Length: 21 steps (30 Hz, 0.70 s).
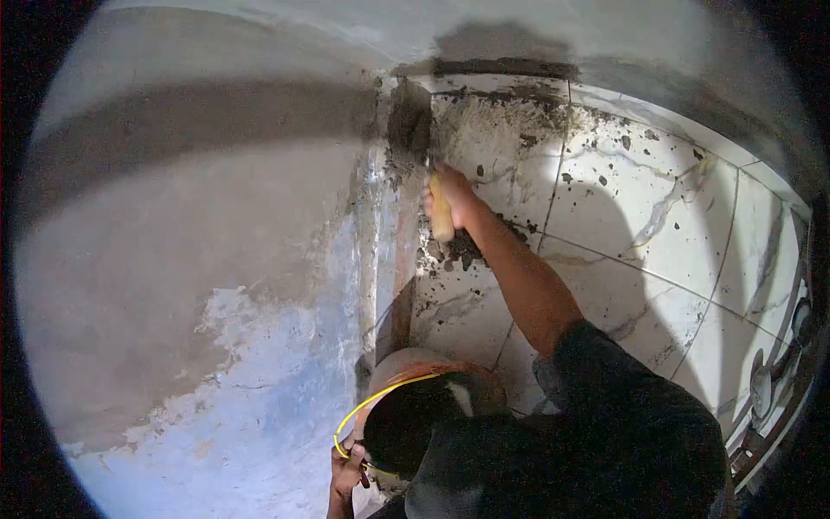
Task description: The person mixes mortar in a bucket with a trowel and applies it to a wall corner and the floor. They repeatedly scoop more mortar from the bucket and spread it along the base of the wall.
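My right hand (451,192) is raised to the wall corner and grips the wooden handle of a trowel (441,221). The trowel's blade end reaches up into a dark patch of wet mortar (409,121) in the corner joint. My left hand (346,474) is low at the bottom edge, closed on the rim and yellow wire handle (373,400) of a round bucket (406,368). The bucket holds dark mortar and sits close to my body. My dark sleeve covers part of the bucket.
White marble-pattern tiles (640,203) cover the right wall, splattered with mortar clumps. The left wall (190,259) is bare grey plaster with patches of blue paint lower down. A narrow untiled strip (399,259) runs down the corner.
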Motion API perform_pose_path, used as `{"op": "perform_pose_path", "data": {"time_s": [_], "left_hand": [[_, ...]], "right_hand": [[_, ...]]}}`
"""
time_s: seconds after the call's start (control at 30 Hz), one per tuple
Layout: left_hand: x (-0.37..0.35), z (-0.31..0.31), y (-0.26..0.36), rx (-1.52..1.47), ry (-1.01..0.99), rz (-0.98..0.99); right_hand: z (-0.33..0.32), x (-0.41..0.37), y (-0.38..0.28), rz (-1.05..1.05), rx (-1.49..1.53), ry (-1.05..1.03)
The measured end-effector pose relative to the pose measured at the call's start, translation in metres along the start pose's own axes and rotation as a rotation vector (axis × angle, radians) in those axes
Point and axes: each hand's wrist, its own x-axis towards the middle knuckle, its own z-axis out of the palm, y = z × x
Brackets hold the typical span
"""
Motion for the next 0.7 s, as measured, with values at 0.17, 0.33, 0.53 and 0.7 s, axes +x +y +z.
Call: {"op": "perform_pose_path", "data": {"time_s": [0.17, 0.33, 0.53, 0.7], "left_hand": [[0.005, -0.002, -0.005, 0.015, -0.043, 0.088], [0.006, 0.002, -0.003, 0.036, 0.003, 0.135], [0.006, -0.001, 0.004, 0.070, -0.055, 0.007], [-0.005, 0.008, 0.017, 0.049, -0.048, 0.047]], "right_hand": [[0.034, -0.037, 0.062, 0.040, -0.086, 0.016], [0.017, -0.054, 0.070, 0.016, 0.125, 0.077], [0.040, -0.080, 0.085, 0.251, -0.083, 0.008], [0.040, -0.074, 0.086, 0.121, -0.074, 0.114]]}}
